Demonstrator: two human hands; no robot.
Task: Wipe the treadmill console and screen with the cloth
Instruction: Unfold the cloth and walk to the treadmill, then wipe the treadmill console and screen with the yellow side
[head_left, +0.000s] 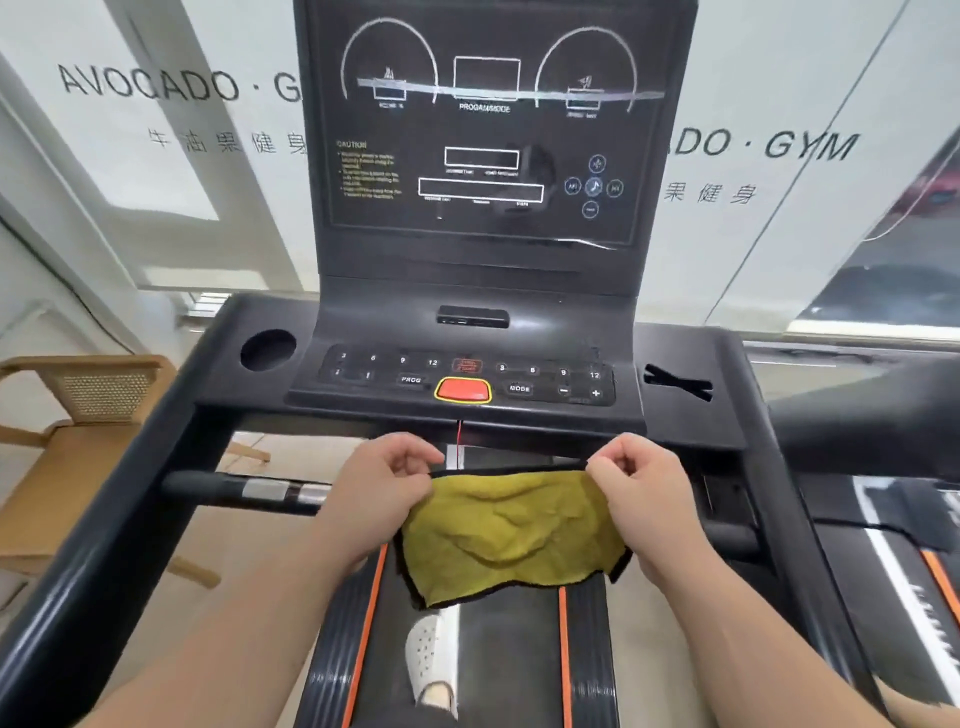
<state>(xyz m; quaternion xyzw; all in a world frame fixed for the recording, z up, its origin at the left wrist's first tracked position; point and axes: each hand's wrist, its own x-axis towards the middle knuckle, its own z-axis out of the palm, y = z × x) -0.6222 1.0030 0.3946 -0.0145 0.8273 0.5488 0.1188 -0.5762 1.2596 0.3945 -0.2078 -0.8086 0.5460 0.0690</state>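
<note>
Forearms reach forward from the bottom of the view, above a black treadmill belt with orange side stripes (467, 649), where a white perforated shoe (434, 654) shows below the cloth. Both hands hold a yellow-green microfibre cloth with a dark trim (511, 540) stretched between them. The left hand (384, 483) pinches the cloth's upper left corner between thumb and curled fingers; the right hand (636, 483) pinches the upper right corner the same way. Neither hand is spread flat; the fingers are drawn in around the hem, and the rest of the cloth hangs loose and rumpled beneath.

The cloth is in the air, below and in front of the dark plastic treadmill console with numbered keys (467, 376), touching neither it nor anything else on the machine. A red oval stop button ringed in yellow (463, 389) sits at the console's middle, with a round cup holder (268, 349) to its left. Farther up, the upright black glossy display screen with white printed dials and boxes (488, 130) stands tilted back, a strip of peeling film across its upper part.

Judging by this, wiping has not visibly begun: the cloth is only being opened out or readied. Both the console and the screen appear left to do.
</note>
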